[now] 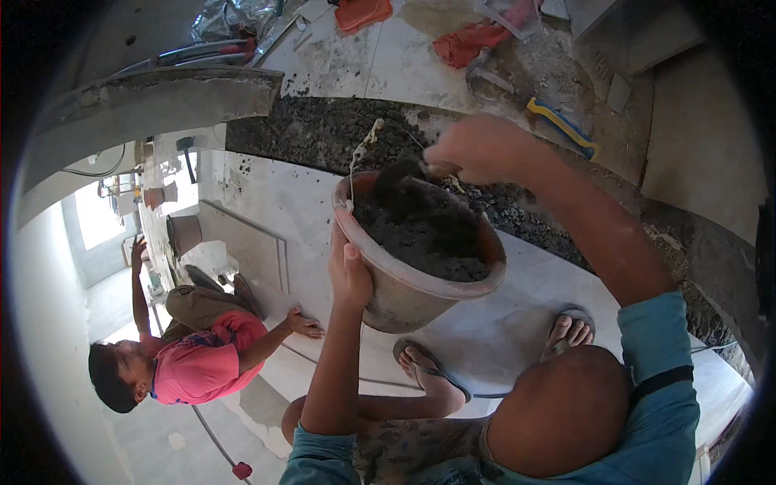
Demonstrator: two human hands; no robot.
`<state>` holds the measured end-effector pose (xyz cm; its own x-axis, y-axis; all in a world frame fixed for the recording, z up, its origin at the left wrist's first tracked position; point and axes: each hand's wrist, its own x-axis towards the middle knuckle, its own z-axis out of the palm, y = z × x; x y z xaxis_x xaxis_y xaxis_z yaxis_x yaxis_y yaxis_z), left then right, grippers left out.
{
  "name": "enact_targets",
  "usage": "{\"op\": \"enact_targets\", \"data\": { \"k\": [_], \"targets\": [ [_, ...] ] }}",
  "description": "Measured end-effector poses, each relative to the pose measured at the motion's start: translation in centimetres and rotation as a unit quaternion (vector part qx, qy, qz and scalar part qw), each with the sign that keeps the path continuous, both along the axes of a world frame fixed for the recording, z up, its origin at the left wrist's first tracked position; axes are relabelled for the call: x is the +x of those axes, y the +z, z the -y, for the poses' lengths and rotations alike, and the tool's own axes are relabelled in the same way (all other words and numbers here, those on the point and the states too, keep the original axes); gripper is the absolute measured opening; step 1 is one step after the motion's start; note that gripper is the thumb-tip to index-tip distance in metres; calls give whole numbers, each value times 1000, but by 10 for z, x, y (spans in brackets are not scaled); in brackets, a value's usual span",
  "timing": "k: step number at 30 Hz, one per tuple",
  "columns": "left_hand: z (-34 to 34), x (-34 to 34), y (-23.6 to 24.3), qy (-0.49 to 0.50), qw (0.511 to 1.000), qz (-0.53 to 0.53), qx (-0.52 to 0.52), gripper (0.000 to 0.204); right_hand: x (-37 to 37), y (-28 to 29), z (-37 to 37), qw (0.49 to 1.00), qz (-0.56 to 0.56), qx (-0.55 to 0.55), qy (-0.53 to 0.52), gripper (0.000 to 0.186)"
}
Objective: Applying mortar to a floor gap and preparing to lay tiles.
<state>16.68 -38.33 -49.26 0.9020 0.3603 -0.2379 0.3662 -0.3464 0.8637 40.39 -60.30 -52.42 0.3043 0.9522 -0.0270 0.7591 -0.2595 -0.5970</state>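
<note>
A round, mortar-smeared bucket (412, 311) tilts in front of me, partly filled with dark grey mortar (428, 234). Its thin wire handle (353, 166) stands up at the far left rim. My left hand (350, 273) grips the bucket's left side, thumb up by the rim. Over the far rim, my right hand (485, 149) is closed, slightly blurred, on what looks like the handle of a trowel (398, 175). The trowel's dark, mortar-coated blade reaches into the bucket and blends with the mix.
A dark mortar strip (295, 133) runs across the floor beyond the bucket, beside pale tiles (299, 194). A person in a pink shirt (206, 364) crouches at left, one hand toward me. Farther off lie a yellow-and-blue tool (566, 128), red cloth (469, 44) and another bucket (184, 234).
</note>
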Motion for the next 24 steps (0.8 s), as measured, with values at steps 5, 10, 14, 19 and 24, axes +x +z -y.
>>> {"op": "enact_targets", "data": {
  "k": [5, 10, 14, 19, 24],
  "targets": [
    [2, 12, 14, -38, 998, 41, 31, 93, 9, 46, -28, 993, 54, -14, 100, 11],
    [15, 16, 18, -23, 999, 24, 12, 106, -14, 21, 1, 997, 14, -45, 59, 12],
    [13, 16, 14, -78, 995, 24, 64, 105, -12, -9, -10, 989, -137, -53, 17, 16],
    [13, 17, 23, -57, 998, 29, 10, 108, -44, -32, 28, 971, -218, -97, 11, 24],
    [36, 21, 20, -63, 987, 69, 127, 108, -65, -60, 24, 955, -296, -21, 19, 34]
  ]
}}
